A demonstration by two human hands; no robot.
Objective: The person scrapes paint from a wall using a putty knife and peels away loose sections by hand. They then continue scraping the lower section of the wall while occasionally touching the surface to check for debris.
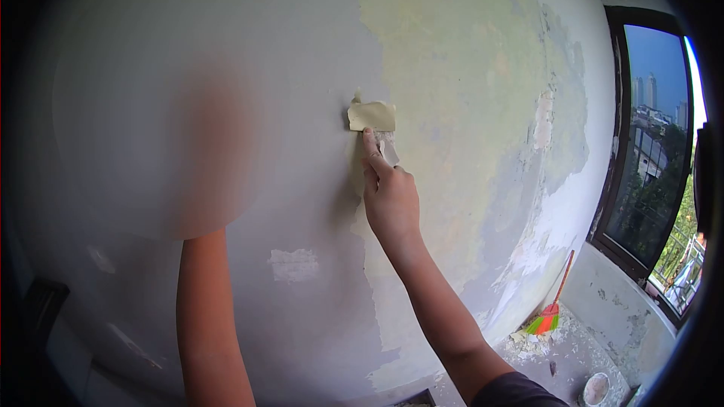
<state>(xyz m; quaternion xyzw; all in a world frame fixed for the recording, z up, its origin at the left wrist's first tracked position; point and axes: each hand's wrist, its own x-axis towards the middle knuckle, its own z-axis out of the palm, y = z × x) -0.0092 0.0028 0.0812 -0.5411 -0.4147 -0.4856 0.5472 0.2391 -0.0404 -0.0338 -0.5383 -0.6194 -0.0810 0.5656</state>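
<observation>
Flat metal scraper (388, 152) points up the wall in your right hand (392, 194)

The big wall (460, 53) fills most of your view. It is smooth and grey on the left, with pale yellow-green in the middle. Near the window it has rough white and grey parts. The dark-framed glass window (654, 143) is on the right, with tall buildings and green trees showing. Below it, the grey floor (528, 369) has pale crumbs on it. A broom with a red stick and red and green bristles (544, 322) leans in the corner. A round white tub (605, 379) sits on the floor, nearer to you.

Your left hand (215, 105) is up at the grey part, but it is a blur. I can't tell if its fingers are open or shut.

Your right hand is closed around the scraper, one finger stretched up along it. The scraper's long line runs up and a little left, where grey meets yellow-green. A thin, pale yellow flake (372, 116) sits at its top end.
</observation>
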